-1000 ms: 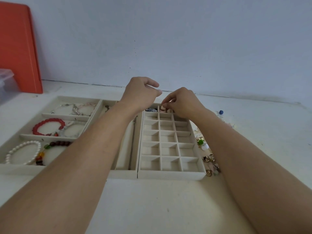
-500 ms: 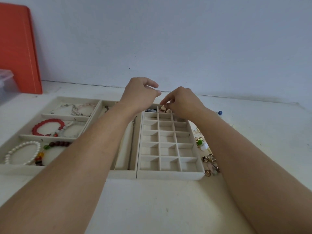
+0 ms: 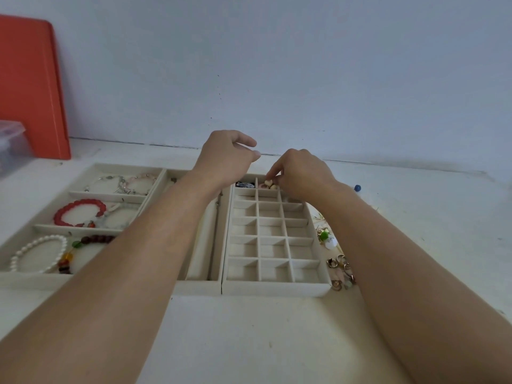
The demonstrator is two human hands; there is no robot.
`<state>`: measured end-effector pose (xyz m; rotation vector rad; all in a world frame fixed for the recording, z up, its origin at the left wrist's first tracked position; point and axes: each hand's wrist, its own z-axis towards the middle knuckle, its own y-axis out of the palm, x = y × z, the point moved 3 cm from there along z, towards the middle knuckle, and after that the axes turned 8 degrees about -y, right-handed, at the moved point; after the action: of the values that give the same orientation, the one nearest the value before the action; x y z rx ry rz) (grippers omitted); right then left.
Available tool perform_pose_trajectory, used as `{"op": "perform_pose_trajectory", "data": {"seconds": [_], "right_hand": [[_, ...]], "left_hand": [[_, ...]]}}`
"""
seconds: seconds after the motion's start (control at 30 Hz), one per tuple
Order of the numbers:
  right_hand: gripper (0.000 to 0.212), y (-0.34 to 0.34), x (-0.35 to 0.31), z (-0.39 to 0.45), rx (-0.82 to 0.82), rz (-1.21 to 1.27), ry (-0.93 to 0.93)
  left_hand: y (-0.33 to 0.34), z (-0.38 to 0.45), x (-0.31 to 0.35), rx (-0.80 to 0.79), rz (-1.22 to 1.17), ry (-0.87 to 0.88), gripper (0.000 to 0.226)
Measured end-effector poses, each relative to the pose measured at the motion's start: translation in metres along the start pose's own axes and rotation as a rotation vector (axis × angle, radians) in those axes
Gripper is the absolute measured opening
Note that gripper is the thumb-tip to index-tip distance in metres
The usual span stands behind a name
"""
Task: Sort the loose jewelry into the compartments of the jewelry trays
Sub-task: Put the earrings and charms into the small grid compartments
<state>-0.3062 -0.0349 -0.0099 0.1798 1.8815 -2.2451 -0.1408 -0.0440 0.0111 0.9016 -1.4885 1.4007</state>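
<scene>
A cream grid tray (image 3: 273, 289) with many small compartments lies ahead of me. My right hand (image 3: 303, 174) reaches over its far row, and its thumb and index finger pinch a small cream and pink piece (image 3: 268, 184) in the far middle compartment. A dark blue piece (image 3: 245, 184) sits in the far left compartment. My left hand (image 3: 225, 159) hovers above the tray's far left corner with fingers loosely curled and nothing visible in it. Loose jewelry lies right of the tray: a green and white piece (image 3: 326, 237) and several gold rings (image 3: 340, 266), partly hidden by my right forearm.
A bracelet tray (image 3: 25, 279) on the left holds red (image 3: 79, 213), pearl (image 3: 36, 254) and other bracelets. Between the trays sits a long-slot tray (image 3: 198, 286). An orange board (image 3: 30, 87) and a plastic box (image 3: 11, 145) stand far left. A blue-headed pin (image 3: 357, 187) lies far right.
My right hand's fingertips have dipped slightly lower onto the piece in the far middle compartment. My left hand has stayed almost still above the tray corner.
</scene>
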Motion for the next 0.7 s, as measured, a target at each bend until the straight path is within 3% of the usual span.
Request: {"op": "perform_pose_trajectory", "data": {"seconds": [0.23,0.43,0.7], "right_hand": [[0.026,-0.030,-0.003,-0.008,0.097,-0.059,0.019],[0.015,-0.075,0.014,-0.031,0.125,0.113,0.017],[0.026,-0.072,0.081,-0.069,-0.182,-0.005,0.075]], "left_hand": [[-0.002,-0.004,0.005,0.009,0.030,0.021,0.017],[0.004,-0.013,0.006,0.001,0.058,0.028,0.016],[0.049,-0.020,0.016,-0.129,0.161,0.047,0.017]]}}
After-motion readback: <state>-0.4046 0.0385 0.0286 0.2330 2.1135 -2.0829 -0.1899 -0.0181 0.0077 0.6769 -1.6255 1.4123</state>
